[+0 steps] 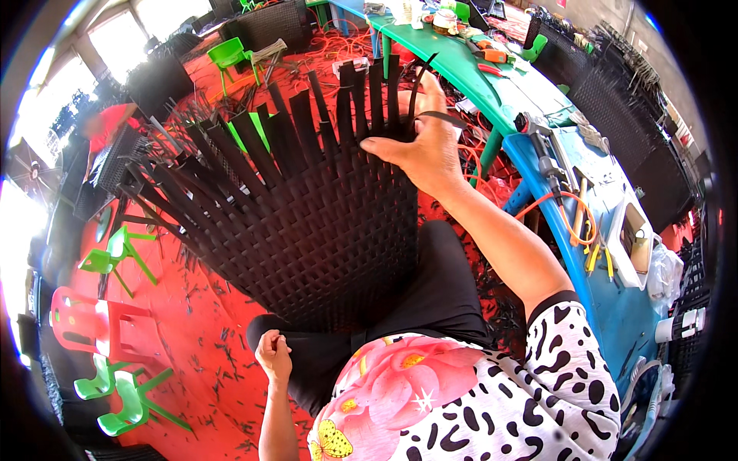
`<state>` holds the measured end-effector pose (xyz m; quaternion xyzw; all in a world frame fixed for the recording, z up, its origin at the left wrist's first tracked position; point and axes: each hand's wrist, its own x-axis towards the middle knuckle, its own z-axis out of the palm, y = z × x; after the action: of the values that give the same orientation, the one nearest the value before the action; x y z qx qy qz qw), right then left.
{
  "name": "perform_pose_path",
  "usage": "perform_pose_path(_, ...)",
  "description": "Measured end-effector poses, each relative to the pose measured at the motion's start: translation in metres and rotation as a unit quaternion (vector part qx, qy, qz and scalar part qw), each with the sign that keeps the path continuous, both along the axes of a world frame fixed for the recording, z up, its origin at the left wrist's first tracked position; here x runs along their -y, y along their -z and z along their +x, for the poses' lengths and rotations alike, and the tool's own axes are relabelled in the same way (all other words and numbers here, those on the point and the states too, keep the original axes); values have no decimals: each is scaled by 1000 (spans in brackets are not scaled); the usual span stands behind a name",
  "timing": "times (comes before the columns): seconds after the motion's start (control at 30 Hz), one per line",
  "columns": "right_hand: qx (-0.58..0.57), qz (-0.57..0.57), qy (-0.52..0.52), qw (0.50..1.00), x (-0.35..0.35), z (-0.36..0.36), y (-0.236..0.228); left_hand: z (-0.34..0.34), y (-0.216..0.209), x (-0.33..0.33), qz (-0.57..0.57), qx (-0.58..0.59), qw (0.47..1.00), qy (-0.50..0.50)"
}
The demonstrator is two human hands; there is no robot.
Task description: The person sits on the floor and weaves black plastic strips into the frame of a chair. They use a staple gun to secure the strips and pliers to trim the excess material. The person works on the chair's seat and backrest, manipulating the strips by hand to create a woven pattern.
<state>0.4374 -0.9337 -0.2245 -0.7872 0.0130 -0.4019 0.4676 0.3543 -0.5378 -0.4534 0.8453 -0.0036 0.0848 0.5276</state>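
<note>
A dark brown-black woven basket (307,223) of flat plastic strips stands against my lap, tilted. Loose strip ends (307,127) fan out along its upper rim. My right hand (432,150) is closed on the basket's upper right corner, thumb on the near side and the other fingers partly hidden behind the strips. One bent strip (443,118) sticks out past that hand to the right. Down by my knee, my left hand (273,355) is curled closed, apart from the basket. Whatever its fingers may hold is hidden.
Green (132,403) and red (100,323) plastic chairs stand at left on a red floor (207,376) strewn with black scraps. To the right, a blue table (615,315) bears yellow-handled pliers (598,257), an orange cord and a white tray. A green table (438,50) adjoins it.
</note>
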Motion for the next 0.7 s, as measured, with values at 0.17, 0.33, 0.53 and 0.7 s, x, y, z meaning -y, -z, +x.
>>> perform_pose_path(0.17, 111, -150, 66, 980, 12, -36, 31, -1, 4, -2, -3, 14, 1000, -3)
perform_pose_path(0.33, 179, -312, -142, 922, -15, -47, 15, -1, 3, 0, 20, 24, 1000, -4)
perform_pose_path(0.53, 129, -364, -172, 906, -18, -37, 11, -3, 2, 1, 34, 32, 999, -6)
perform_pose_path(0.7, 122, -369, -156, 908, -17, -36, 10, -3, 8, -4, 30, 33, 999, -6)
